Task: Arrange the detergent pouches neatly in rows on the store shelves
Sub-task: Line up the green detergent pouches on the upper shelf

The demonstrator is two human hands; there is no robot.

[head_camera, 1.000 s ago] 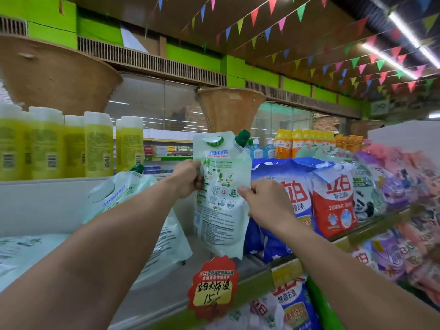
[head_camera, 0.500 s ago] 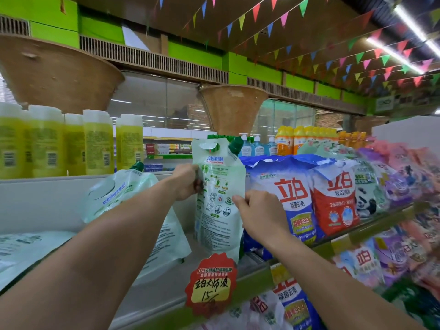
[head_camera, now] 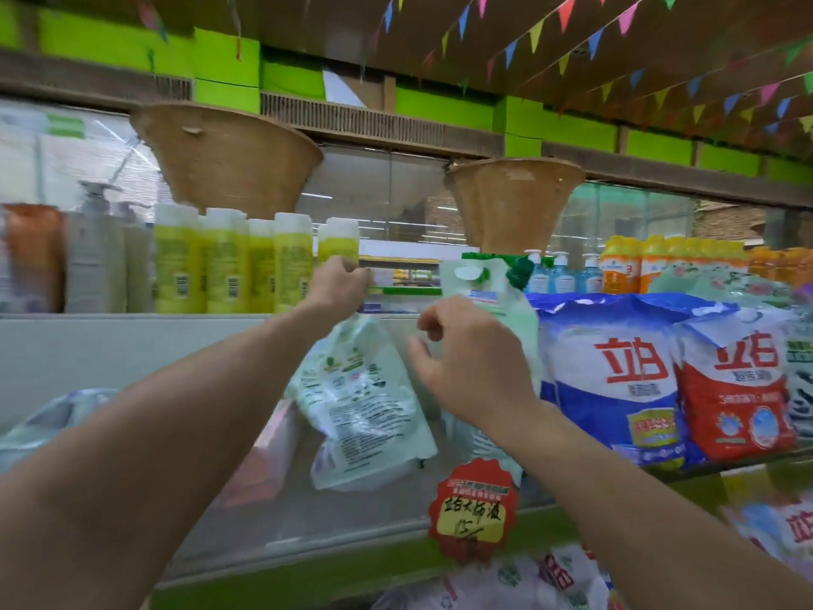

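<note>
Gripping the top of a pale green detergent pouch [head_camera: 360, 402], the left hand [head_camera: 338, 284] is raised near the back of the shelf [head_camera: 308, 517], its fingers curled round the pouch's upper end so the pouch hangs tilted, its bottom swung toward the shelf's front edge. The right hand [head_camera: 470, 363] hovers just right of that pouch, fingers loosely curled with thumb and forefinger apart, holding nothing; whether it touches anything behind it cannot be told. Directly behind this hand a second green pouch [head_camera: 492, 292] stands upright, its dark green cap up, beside the blue powder bag [head_camera: 616, 376] and the red powder bag [head_camera: 739, 389] that fill the shelf's right end. A red price tag [head_camera: 473, 508] is clipped to the shelf's front edge below the right wrist. Yellow bottles [head_camera: 228, 261] line the ledge behind the shelf's left part.
</note>
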